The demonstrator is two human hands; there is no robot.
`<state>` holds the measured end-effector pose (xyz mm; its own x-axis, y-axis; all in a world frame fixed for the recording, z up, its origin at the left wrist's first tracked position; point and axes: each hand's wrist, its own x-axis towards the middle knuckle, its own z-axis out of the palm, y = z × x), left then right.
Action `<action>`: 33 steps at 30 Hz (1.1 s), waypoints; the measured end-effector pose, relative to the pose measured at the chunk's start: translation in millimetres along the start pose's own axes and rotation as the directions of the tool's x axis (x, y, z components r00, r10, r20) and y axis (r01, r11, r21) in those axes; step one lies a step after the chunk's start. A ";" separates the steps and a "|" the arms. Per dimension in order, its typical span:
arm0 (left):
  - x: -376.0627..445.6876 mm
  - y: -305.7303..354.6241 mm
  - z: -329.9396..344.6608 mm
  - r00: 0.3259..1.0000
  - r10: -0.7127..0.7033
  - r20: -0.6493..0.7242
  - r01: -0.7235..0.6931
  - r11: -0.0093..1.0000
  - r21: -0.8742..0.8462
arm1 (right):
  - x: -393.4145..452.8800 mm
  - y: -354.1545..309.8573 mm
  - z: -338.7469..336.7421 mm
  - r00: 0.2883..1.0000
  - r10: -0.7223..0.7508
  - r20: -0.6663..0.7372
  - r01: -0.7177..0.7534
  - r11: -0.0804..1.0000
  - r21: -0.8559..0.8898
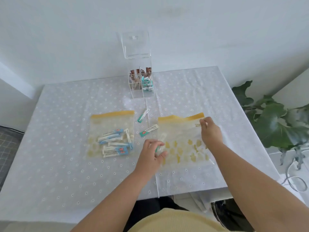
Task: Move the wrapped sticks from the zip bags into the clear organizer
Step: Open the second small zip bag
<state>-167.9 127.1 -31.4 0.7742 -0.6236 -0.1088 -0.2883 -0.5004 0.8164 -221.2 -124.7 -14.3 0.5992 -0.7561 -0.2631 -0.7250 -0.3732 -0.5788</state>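
Two yellow-topped zip bags lie on the table. The left bag [111, 133] holds several blue-and-white wrapped sticks [115, 143]. My right hand [211, 131] pinches the right edge of the right bag [183, 139] near its top. My left hand [151, 155] grips that bag's left side, fingers curled round a teal stick seen through the plastic. Two teal sticks [143, 115] [148, 130] lie loose between the bags. The clear organizer [141, 81] stands at the back with its lid raised, holding brown and teal sticks.
A white eyelet tablecloth [66, 164] covers the table; its front edge runs near my body. A leafy plant [274, 121] and a cable [294, 178] sit off the right side. A wall rises just behind the organizer.
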 end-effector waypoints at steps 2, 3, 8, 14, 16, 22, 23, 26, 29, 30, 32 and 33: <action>1.4 -8.6 -5.1 1.000 0.030 -0.001 -0.030 0.989 0.144 | 8.0 12.0 -10.0 0.999 0.048 0.000 -0.048 0.997 0.053; 3.3 -14.8 -10.5 0.996 0.046 -0.076 -0.025 0.968 0.251 | 9.7 15.0 -12.4 0.998 0.069 0.007 -0.070 0.995 0.074; 12.8 -53.1 -48.7 0.916 -0.269 -0.296 0.383 0.806 0.451 | -0.7 11.0 5.7 0.999 -0.038 -0.037 0.031 0.986 -0.162; -9.0 -77.8 -63.6 0.910 -0.362 -0.199 0.410 0.732 0.543 | -33.8 11.2 47.2 0.931 -0.248 0.266 0.352 0.799 -0.487; -24.1 -82.2 -69.6 0.911 -0.364 -0.194 0.408 0.731 0.546 | -33.5 20.2 53.5 0.942 -0.185 0.279 0.306 0.815 -0.492; -70.7 -93.3 -95.2 0.870 -0.377 -0.318 0.492 0.708 0.507 | -14.7 26.7 49.5 0.962 -0.111 0.251 0.225 0.840 -0.493; -75.9 -95.1 -99.2 0.855 -0.372 -0.360 0.514 0.699 0.498 | -12.9 25.5 48.3 0.964 -0.108 0.243 0.218 0.842 -0.494; -78.7 -98.8 -107.9 0.777 -0.390 -0.494 0.605 0.682 0.412 | -11.0 14.7 43.4 0.970 -0.140 0.199 0.219 0.856 -0.468; -65.9 -92.6 -109.8 0.722 -0.356 -0.594 0.613 0.726 0.310 | -15.6 -15.1 47.0 0.945 -0.287 0.153 0.325 0.865 -0.382; -59.2 -88.3 -107.7 0.732 -0.323 -0.600 0.567 0.777 0.274 | -20.0 -27.7 51.7 0.923 -0.359 0.135 0.384 0.854 -0.352; -42.6 -77.2 -99.6 0.757 -0.322 -0.568 0.498 0.848 0.183 | -31.8 -54.1 66.3 0.850 -0.508 0.140 0.526 0.803 -0.279; -33.3 -71.3 -94.9 0.763 -0.344 -0.547 0.494 0.856 0.151 | -38.1 -67.3 74.9 0.803 -0.572 0.167 0.596 0.771 -0.225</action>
<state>-119.7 240.5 -32.2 0.9983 0.0246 -0.0533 0.0503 -0.8271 0.5598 -169.8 -30.5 -23.2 0.9526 -0.3041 -0.0091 -0.2785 -0.8593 -0.4290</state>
